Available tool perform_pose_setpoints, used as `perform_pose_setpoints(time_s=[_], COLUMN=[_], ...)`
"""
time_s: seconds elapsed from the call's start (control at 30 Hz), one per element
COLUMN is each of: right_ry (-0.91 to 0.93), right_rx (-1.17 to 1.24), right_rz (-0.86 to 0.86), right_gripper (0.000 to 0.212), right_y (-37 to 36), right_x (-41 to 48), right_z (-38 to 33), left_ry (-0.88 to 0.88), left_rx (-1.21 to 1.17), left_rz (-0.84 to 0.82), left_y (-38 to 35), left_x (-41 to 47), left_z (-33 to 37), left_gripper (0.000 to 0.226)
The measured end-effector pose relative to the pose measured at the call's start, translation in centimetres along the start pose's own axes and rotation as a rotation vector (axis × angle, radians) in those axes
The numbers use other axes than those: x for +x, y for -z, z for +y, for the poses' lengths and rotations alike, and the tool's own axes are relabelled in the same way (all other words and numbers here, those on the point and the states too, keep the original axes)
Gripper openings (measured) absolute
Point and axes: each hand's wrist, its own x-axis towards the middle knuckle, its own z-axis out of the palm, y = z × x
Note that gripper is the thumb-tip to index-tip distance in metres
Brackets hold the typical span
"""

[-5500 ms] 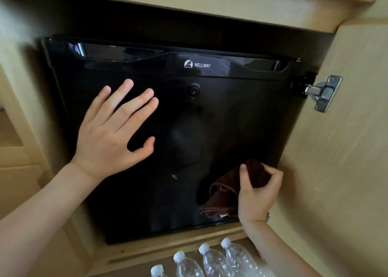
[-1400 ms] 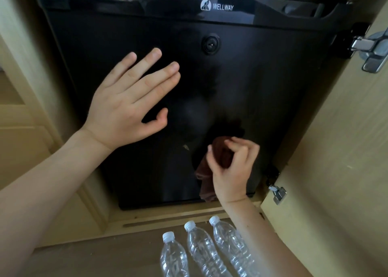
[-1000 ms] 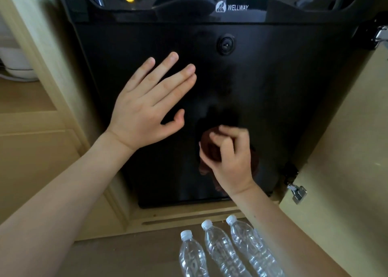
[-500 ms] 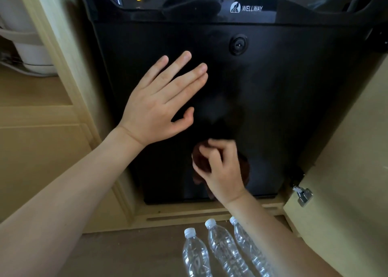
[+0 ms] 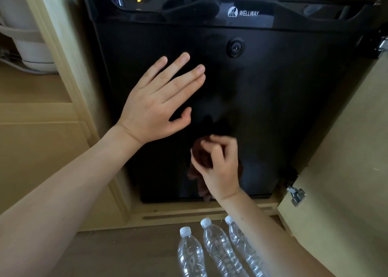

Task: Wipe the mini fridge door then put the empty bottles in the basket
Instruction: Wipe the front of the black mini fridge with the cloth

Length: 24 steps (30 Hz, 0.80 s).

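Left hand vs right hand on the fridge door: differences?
Left hand lies flat with fingers spread; right hand is curled. Left hand holds nothing; right hand grips a brown cloth. Left hand sits higher on the fridge door, right hand lower down. Both are bare and against the door.

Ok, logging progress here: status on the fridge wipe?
Left hand flat on fridge door. Right hand grips brown cloth against it. Three bottles on floor, nothing blocking.
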Motion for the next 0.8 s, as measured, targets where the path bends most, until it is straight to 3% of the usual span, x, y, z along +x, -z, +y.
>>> perform_pose_setpoints(time_s=[0.1,0.17,0.27,0.37,0.43,0.63,0.8], right_ry=[-0.052,-0.158,-0.292,-0.373,-0.372,-0.402,-0.262], right_rx=[-0.014,0.004,0.026,0.063,0.068,0.066,0.037], right_rz=[-0.032,0.146,0.439,0.56,0.519,0.163,0.285], right_gripper=[0.047,0.033,0.028,0.03,0.03,0.034,0.031], right_y=[1.8,3.6,5.9,5.7,4.5,2.8,3.4], right_x=[-2.2,-0.4,4.6,6.1,3.6,-6.7,-0.7], right_z=[2.5,3.1,3.1,2.9,3.2,5.3,3.7], left_ry=[-0.008,-0.019,-0.028,-0.041,-0.045,-0.038,-0.036], left_rx=[-0.017,-0.033,-0.041,-0.014,0.011,0.016,0.016], left_rz=[-0.013,-0.026,-0.037,-0.018,-0.009,-0.002,-0.009], left_y=[0.2,0.3,0.4,0.0,-0.2,-0.2,0.0], left_x=[0.0,-0.3,-1.3,-1.9,-1.9,-1.9,-1.8], left_z=[-0.2,-0.5,-0.5,-0.5,-0.4,-0.4,-0.2], left_gripper=[0.05,0.049,0.049,0.051,0.053,0.054,0.054])
